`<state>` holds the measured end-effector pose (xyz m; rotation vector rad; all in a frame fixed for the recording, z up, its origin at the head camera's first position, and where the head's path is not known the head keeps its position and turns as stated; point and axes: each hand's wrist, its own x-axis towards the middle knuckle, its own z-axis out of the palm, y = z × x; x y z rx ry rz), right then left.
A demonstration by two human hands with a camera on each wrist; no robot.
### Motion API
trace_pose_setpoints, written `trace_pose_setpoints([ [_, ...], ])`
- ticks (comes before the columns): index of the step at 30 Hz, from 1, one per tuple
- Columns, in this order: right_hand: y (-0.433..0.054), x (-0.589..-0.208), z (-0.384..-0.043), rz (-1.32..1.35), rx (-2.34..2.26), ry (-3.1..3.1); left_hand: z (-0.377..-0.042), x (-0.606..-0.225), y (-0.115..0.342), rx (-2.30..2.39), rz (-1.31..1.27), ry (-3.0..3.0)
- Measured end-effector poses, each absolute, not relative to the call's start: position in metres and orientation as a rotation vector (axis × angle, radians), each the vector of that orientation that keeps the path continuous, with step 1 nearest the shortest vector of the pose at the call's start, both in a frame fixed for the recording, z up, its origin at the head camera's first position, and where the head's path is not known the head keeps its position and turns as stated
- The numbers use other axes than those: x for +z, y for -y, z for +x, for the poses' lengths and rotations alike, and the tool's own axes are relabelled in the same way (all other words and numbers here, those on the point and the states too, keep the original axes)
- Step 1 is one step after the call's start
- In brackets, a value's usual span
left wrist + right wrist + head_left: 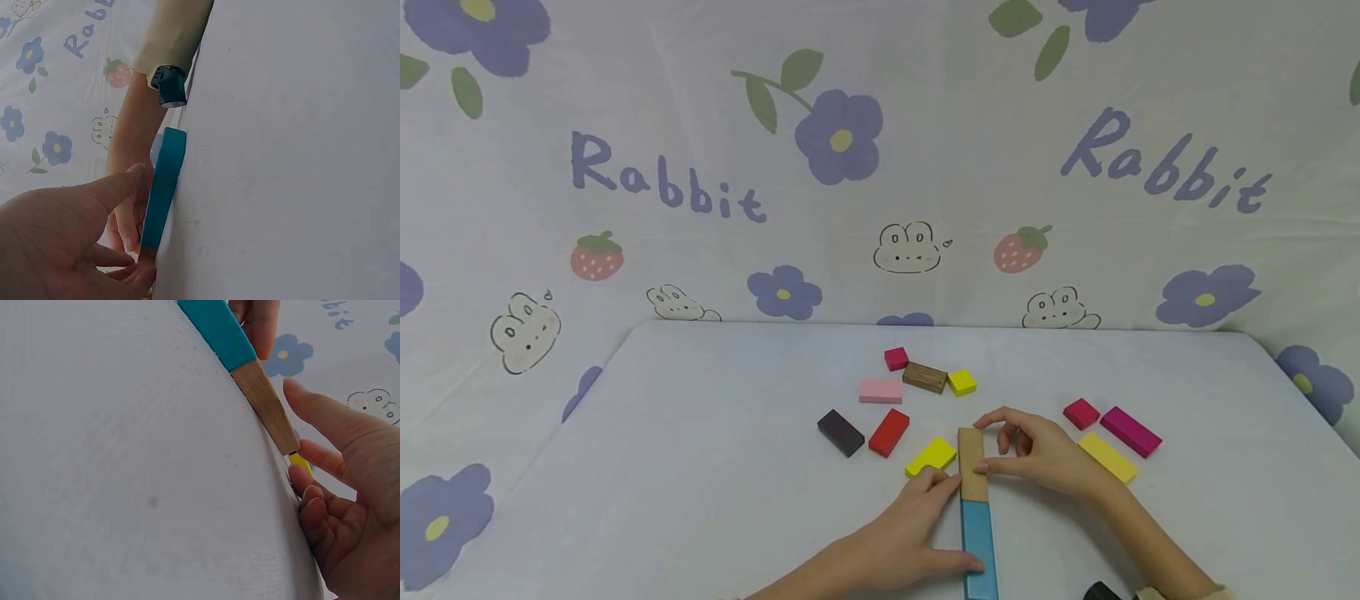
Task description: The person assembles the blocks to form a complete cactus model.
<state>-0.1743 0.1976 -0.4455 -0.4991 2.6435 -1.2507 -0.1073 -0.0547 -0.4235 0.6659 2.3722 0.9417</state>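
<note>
In the head view a light wooden block (972, 467) and a blue block (978, 542) lie end to end on the table, forming one straight strip. My left hand (898, 533) is at the strip's left side, thumb extended over the blue block and fingertips touching the wooden block's left side. From the right, my right hand (1045, 454) holds the wooden block between thumb and index finger, the index at its far end. The right wrist view shows the wooden block (265, 403) meeting the blue block (222, 331). Its other fingers are curled, holding nothing.
Left of the strip lie yellow (932, 456), red (889, 432) and black (841, 432) blocks. Pink (881, 391), brown (925, 377) and small blocks sit farther back. Near the right forearm are a pale yellow block (1108, 457), a magenta block (1131, 432) and a red block (1081, 413).
</note>
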Motion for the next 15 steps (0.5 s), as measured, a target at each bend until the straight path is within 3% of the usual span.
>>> trace_pose_setpoints([
  [15, -0.21, -0.42, -0.171, -0.36, -1.372, -2.584, -0.112, -0.438, 0.059, 1.011, 0.916, -2.357],
])
